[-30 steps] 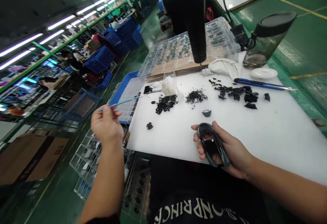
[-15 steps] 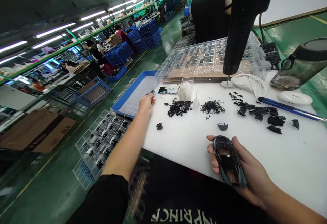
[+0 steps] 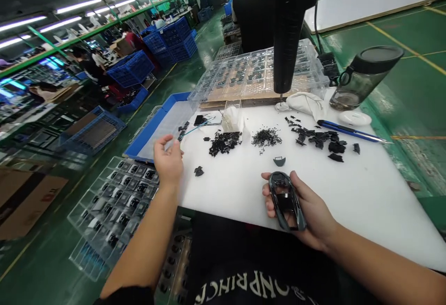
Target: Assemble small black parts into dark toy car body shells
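Note:
My right hand (image 3: 313,212) is closed around a glossy black elongated plastic housing (image 3: 286,199), held just above the near edge of the white table (image 3: 365,193). Over the table's left edge, my left hand (image 3: 168,158) has its fingers loosely apart and nothing in them. A thin blue stick (image 3: 197,126) lies on the table just beyond its fingertips. A small black piece (image 3: 199,171) sits to the right of that hand. A little dark curved cap (image 3: 279,160) rests just beyond the housing.
Piles of small black parts (image 3: 225,141) (image 3: 266,136) (image 3: 322,139) lie mid-table. A black machine column (image 3: 291,31), clear blister trays (image 3: 251,73), a white cloth (image 3: 306,102), a jar (image 3: 362,77) and a blue tool (image 3: 348,130) stand behind. A blue tray (image 3: 153,126) and more clear trays (image 3: 114,198) are left.
My left hand carried the blue stick forward, laid it down near the small clear box, then drew back without it. My right hand kept hold of the black housing.

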### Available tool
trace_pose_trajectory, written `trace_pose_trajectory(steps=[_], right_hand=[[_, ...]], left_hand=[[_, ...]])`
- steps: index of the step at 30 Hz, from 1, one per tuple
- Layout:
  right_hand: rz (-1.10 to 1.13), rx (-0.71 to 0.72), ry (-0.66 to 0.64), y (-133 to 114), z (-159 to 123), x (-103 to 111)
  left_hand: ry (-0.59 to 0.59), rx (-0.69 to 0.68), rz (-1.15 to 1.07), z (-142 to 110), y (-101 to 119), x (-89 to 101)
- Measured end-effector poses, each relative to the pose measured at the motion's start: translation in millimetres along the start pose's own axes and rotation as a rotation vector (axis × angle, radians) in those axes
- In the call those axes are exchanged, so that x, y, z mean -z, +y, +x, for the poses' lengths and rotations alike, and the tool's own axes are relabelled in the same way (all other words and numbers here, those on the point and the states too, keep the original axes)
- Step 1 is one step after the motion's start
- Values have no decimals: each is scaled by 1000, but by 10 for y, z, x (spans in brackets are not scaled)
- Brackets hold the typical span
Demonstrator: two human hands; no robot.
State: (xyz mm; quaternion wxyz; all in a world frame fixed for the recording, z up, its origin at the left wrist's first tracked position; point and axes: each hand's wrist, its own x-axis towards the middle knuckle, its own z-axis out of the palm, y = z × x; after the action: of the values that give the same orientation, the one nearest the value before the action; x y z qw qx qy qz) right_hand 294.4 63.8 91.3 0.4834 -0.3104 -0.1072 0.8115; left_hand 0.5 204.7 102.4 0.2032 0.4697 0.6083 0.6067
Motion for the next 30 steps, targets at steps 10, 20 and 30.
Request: trace_pose_trajectory(steps=[10,20,30], right_hand=[[-4,53,-73,-6,-2,-34],[-121,47,-273,121,32,65],[-5,64,-151,46,26,-34]], left_hand=[[-704,-532,300,-887,564,-465],[-1258,-820,793,-1014,618,-1406],[-1226,-630,556,-838,423,-921]])
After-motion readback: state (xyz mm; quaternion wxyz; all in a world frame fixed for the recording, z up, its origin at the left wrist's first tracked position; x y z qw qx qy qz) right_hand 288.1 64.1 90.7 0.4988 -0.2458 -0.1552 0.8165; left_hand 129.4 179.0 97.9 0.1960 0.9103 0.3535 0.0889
